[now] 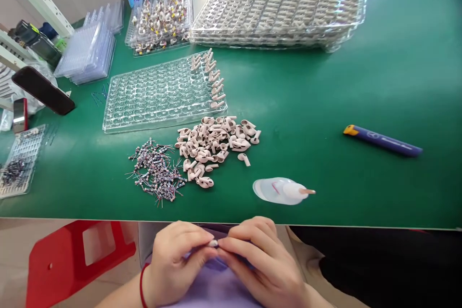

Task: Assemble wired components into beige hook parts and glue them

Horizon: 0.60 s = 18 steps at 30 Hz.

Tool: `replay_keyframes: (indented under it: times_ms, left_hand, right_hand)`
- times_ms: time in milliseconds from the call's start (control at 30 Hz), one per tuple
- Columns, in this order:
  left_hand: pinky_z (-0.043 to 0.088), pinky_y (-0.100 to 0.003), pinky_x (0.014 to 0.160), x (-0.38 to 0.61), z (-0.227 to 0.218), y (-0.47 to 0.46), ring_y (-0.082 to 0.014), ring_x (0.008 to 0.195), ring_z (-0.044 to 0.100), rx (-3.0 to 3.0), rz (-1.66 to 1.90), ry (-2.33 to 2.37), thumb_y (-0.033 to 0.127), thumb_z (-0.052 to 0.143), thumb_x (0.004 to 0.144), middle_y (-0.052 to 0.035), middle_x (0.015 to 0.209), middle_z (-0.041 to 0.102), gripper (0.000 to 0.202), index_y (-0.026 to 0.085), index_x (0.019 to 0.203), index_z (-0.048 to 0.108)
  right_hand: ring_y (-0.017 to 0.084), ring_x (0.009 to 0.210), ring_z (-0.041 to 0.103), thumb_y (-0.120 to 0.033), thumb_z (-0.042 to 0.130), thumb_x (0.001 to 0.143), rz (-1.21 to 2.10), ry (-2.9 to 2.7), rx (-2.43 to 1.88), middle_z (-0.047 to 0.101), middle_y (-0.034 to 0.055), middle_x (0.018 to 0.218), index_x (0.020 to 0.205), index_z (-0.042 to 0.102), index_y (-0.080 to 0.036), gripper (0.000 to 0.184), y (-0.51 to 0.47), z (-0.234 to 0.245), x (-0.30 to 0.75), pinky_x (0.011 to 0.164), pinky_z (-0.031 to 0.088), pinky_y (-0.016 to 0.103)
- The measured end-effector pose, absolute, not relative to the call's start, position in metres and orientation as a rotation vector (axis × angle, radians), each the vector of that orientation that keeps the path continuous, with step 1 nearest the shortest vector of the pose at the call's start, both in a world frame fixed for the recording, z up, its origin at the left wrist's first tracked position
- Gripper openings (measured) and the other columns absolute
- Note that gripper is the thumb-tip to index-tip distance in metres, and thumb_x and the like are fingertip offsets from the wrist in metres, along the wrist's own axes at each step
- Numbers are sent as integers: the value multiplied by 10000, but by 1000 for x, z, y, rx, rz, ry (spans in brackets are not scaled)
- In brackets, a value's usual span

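Observation:
Below the table's front edge, over my lap, my left hand (176,257) and my right hand (260,255) meet fingertip to fingertip, both pinched on one small pale part (213,243). On the green table (342,106) just beyond lie a heap of beige plastic shells (212,144) and a pile of small wired components (155,173). A clear cell tray (159,94) behind them has a column of shells (212,79) in its right cells. A small glue bottle (281,190) lies on its side to the right.
A blue utility knife (382,140) lies far right. Stacked filled trays (285,7) and a tray of mixed parts (160,17) stand at the back. Empty trays (88,53), a phone (43,90) and a small tray (19,161) are left. A red stool (75,255) stands below.

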State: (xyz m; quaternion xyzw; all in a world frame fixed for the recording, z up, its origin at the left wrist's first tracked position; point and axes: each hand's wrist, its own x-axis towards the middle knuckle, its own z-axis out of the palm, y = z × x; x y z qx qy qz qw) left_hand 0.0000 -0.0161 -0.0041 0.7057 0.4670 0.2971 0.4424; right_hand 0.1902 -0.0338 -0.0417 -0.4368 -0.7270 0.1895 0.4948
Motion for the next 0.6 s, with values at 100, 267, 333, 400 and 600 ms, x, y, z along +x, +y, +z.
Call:
replay_keyframes:
  times_ms: [100,267,333,400,600]
  left_hand:
    - [574,-310,755,-3,0,-13,-208,792,697,2122,830,1078,100,718,804,-78,868,774,300,223,1077,730]
    - [579,-324,750,-5,0,-15,-211,785,668,2385,785,1058,69,725,784,-77,863,762,379,193,1140,681]
    - [577,-325,744,-4,1,-16,-210,785,659,2420,748,1058,71,718,791,-76,870,757,380,187,1150,669]
    - [577,-323,725,-3,1,-16,-203,772,647,2442,764,1058,77,704,807,-72,864,749,352,175,1143,662]
    - [566,-317,666,2,0,-16,-189,741,596,2518,870,1043,69,682,828,-77,800,711,219,89,1045,665]
  right_hand:
    - [137,665,555,-95,613,878,466,-1754,-1063,659,21,717,851,645,-156,74,-34,-42,190,650,409,315]
    - [139,664,554,-93,609,880,486,-1730,-1080,656,21,713,839,649,-162,89,-35,-43,188,653,404,317]
    - [138,656,555,-97,616,878,488,-1720,-1088,652,16,712,839,649,-170,89,-35,-44,188,648,402,318]
    - [137,648,557,-102,617,878,483,-1720,-1091,647,11,709,844,647,-174,85,-35,-45,188,649,403,318]
    - [135,637,564,-105,597,885,475,-1745,-1097,643,8,704,854,635,-186,94,-35,-46,188,644,406,312]
